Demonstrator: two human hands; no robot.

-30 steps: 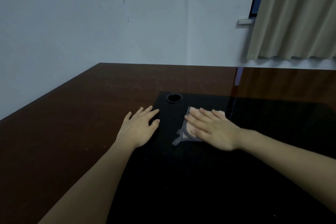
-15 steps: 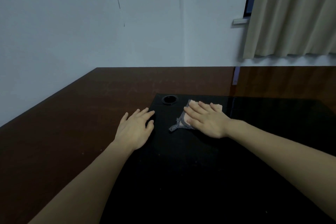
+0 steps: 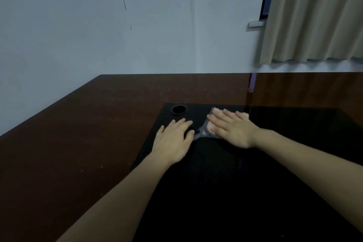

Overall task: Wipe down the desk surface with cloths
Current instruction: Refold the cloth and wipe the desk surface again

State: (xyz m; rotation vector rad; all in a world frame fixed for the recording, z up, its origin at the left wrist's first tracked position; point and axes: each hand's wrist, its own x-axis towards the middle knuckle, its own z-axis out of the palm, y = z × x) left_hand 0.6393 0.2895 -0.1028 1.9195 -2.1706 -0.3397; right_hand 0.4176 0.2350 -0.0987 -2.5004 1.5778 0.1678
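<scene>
A small pink cloth with a grey edge (image 3: 205, 132) lies on the black desk surface (image 3: 225, 182) near its far left corner. My right hand (image 3: 231, 128) presses flat on the cloth with straight fingers and hides most of it. My left hand (image 3: 173, 141) rests flat on the black surface just left of the cloth, fingers spread, holding nothing.
A round cable hole (image 3: 178, 109) sits in the black top's far left corner. Dark brown wooden tops (image 3: 78, 133) surround it on the left and behind. A pale wall stands behind, with a beige curtain (image 3: 314, 15) at the upper right.
My right hand has pushed the cloth farther away toward the back edge of the black top. My left hand stays flat beside it.
</scene>
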